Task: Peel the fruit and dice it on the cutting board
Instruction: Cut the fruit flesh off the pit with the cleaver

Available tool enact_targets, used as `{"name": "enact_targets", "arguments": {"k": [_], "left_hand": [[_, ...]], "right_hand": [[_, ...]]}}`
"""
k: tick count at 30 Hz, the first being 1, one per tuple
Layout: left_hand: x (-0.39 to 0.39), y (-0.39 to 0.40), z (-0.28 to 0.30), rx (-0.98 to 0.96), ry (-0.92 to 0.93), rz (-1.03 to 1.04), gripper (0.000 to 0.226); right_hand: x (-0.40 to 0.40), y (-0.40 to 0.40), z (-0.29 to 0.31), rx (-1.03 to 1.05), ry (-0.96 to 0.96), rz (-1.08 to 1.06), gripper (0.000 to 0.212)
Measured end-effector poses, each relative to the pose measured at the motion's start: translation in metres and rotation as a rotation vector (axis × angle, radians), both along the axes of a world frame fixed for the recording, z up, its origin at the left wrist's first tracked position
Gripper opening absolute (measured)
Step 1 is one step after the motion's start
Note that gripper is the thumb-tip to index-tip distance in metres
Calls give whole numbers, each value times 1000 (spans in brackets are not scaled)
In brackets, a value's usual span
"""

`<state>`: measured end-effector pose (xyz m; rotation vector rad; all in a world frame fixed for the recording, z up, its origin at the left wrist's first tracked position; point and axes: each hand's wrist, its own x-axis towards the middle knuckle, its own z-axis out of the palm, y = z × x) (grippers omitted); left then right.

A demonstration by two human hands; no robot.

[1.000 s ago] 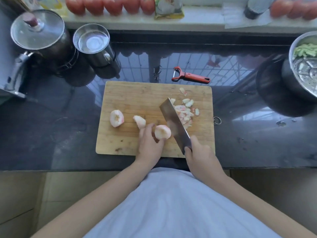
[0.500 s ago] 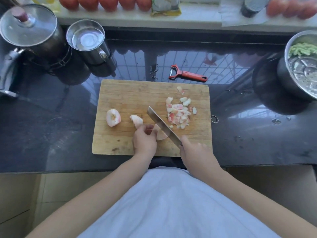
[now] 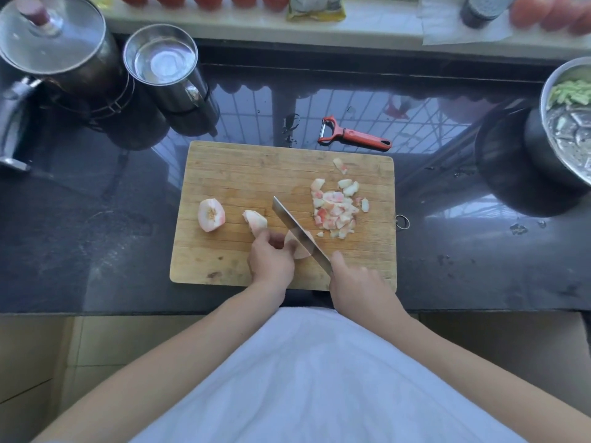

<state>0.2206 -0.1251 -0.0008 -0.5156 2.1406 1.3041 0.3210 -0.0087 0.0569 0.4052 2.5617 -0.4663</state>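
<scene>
Nearest, at the cutting board's (image 3: pixel 224 174) front edge: left hand (image 3: pixel 271 263) with fingers curled onto a peeled fruit piece (image 3: pixel 299 247), pinning it to the wood just ahead of the knuckles. Right hand (image 3: pixel 358 282) beside it at the board's front right, clenched around the handle of a knife (image 3: pixel 299 233), index finger stretched along the spine. Blade angled from that hand toward the board's middle, edge down into the held piece, splitting it right next to the left fingertips.

Farther in, just left of the left hand: a smaller wedge (image 3: pixel 256 220), touching or almost touching the thumb. Left again, apart from both hands: a larger chunk (image 3: pixel 211 215) with its cut face up, near the board's left edge. Right of the blade, toward the board's right edge: a heap of diced fruit (image 3: pixel 337 209), with one stray bit (image 3: pixel 340 165) near the far right corner.

Beyond the board's far edge on the dark counter (image 3: pixel 96 235): a red peeler (image 3: pixel 355 135). At the counter's far left: a lidded pot (image 3: pixel 54 43) and a steel jug (image 3: pixel 166 65). At its far right edge: a steel bowl (image 3: pixel 563 123) holding green scraps.
</scene>
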Motion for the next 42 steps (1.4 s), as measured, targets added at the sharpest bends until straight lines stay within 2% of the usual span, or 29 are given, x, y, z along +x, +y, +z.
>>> {"name": "enact_targets", "arguments": {"k": [8, 13, 20, 22, 26, 28, 32, 36, 39, 42], "left_hand": [[-1, 0, -4, 0, -23, 6, 10], [-3, -3, -4, -15, -23, -10, 13], [-6, -4, 1, -15, -42, -49, 11], [-7, -6, 3, -14, -39, -83, 10], [-6, -13, 9, -44, -12, -222, 12], [-7, -17, 11, -80, 12, -299, 17], [-9, -26, 11, -106, 73, -396, 18], [-4, -32, 16, -192, 262, -506, 21], [-13, -29, 26, -103, 329, -399, 24], [-32, -18, 37, -50, 292, -252, 27]], "right_hand": [[7, 5, 2, 20, -129, 31, 24], [0, -5, -24, 7, -73, 61, 39], [-11, -8, -33, 38, 46, 83, 31], [-7, -4, -32, 6, 41, 40, 34], [12, 16, -21, -179, 62, -117, 15], [21, 24, -14, -226, 112, -142, 12], [22, 37, -9, -235, 234, -179, 24], [20, 50, -3, -365, 199, -365, 32], [23, 62, -3, -486, 122, -489, 19], [23, 71, -9, -486, 74, -496, 20]]}}
